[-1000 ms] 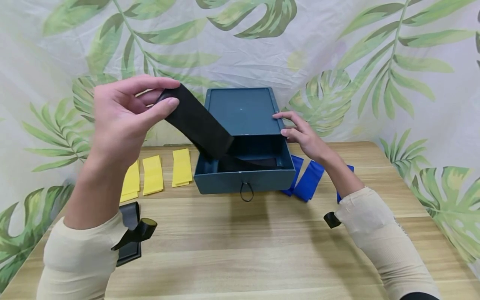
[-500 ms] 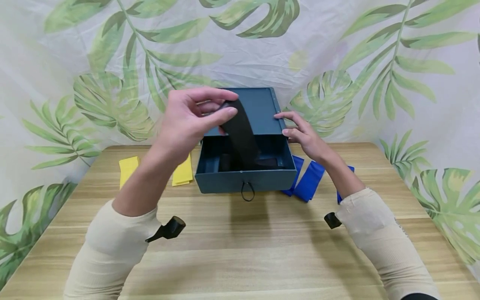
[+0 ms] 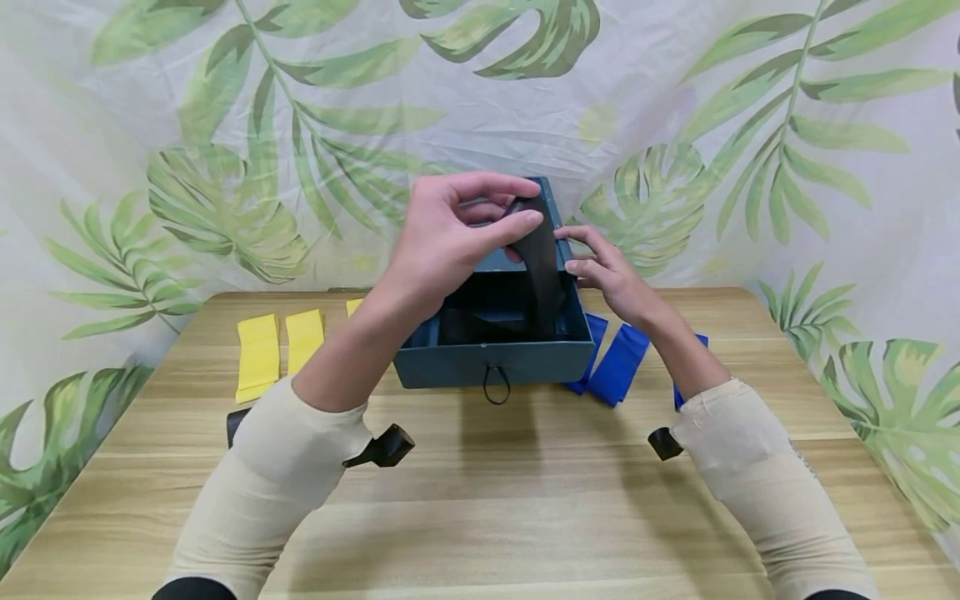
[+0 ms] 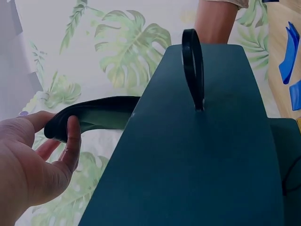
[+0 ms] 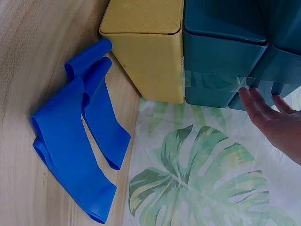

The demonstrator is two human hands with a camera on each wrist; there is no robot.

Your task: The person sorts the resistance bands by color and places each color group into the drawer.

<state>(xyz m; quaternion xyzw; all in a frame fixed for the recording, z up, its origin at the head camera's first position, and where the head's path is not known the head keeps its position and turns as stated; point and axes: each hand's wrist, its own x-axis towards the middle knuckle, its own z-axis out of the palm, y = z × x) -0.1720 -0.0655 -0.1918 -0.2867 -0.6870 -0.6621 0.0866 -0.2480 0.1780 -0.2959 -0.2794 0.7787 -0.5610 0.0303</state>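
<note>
Black, flat, flexible band point(image 3: 546, 267) stays pinched between my left hand's point(image 3: 442, 232) thumb and fingers, but now hangs at the right side of the open dark-teal drawer point(image 3: 450, 367) instead of the left, while my right hand's point(image 3: 611, 271) extended fingers rest, unmoved, against the matching rectangular box point(image 3: 551, 204).

Soft, bright light from above spreads over the counter point(image 3: 525, 517), leaving hazy-edged shadows nearer me than my left fingers point(image 3: 501, 183) and right fingers point(image 3: 585, 237). Beneath my left fingers, the inside of the drawer point(image 3: 450, 367) falls dark, swallowing detail in the black band point(image 3: 542, 258). Both wrist views run dimmer and bluer; a pale glint sits on clear tape point(image 5: 214, 81) beside my right fingers.
</note>
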